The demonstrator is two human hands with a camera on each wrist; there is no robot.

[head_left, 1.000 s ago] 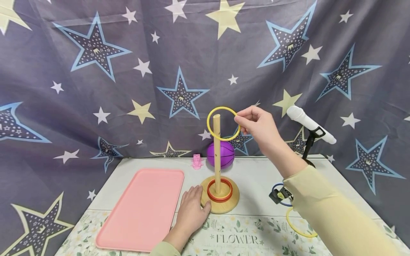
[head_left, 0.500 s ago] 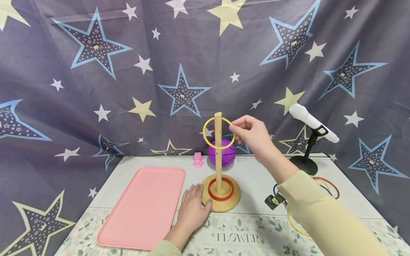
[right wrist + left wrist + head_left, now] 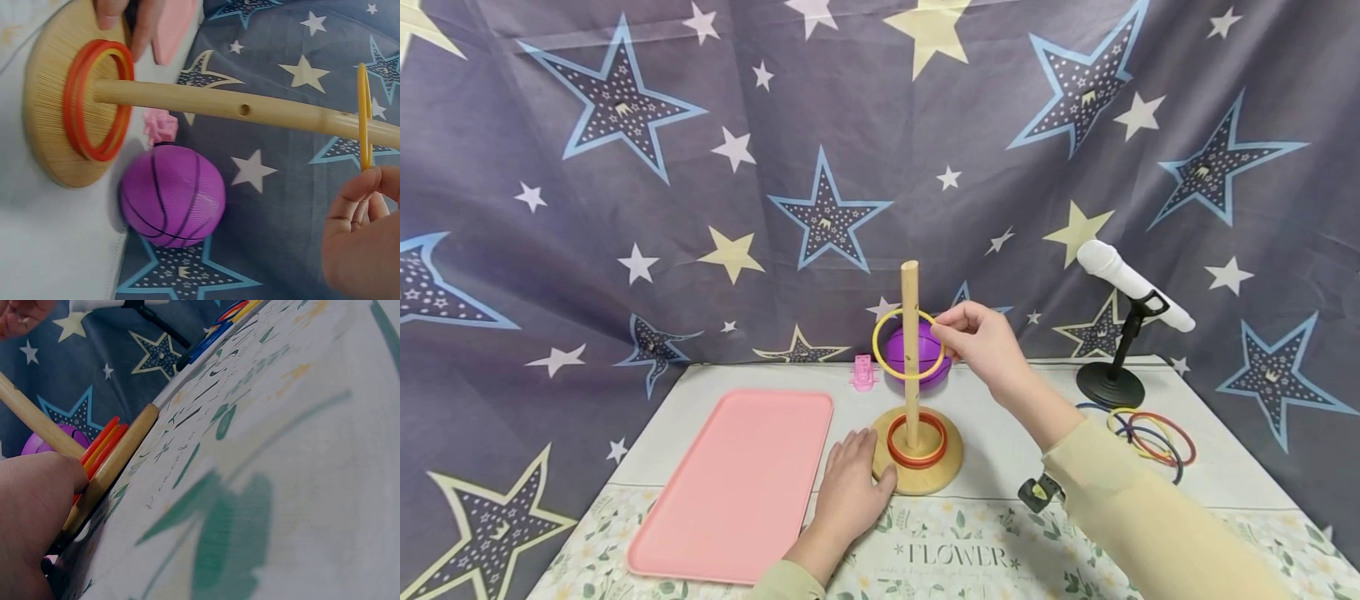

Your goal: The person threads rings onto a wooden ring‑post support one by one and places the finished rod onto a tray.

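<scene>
A yellow ring [image 3: 876, 344] encircles the upright wooden post [image 3: 911, 287], partway down from its top, tilted toward me. My right hand [image 3: 981, 342] pinches its right side between thumb and fingertips; the right wrist view shows the post passing through the ring [image 3: 362, 119]. At the foot of the post, a red ring [image 3: 72, 119] is stacked with a yellow and another red one on the round wooden base [image 3: 951, 467]. My left hand [image 3: 850, 492] rests against the base's left edge, fingers extended, thumb [image 3: 69, 472] close by the stacked rings.
On the left lies a pink tray [image 3: 733, 483]. Behind the post sit a purple ball [image 3: 937, 377] and a small pink object [image 3: 863, 373]. A white microphone [image 3: 1131, 283] on a black stand is at the back right. Several loose rings, one red [image 3: 1190, 442], lie in front of it.
My right hand has lowered the yellow ring from the post's top to partway down it. The right forearm has shifted, uncovering the loose rings on the right. My left hand stays put.
</scene>
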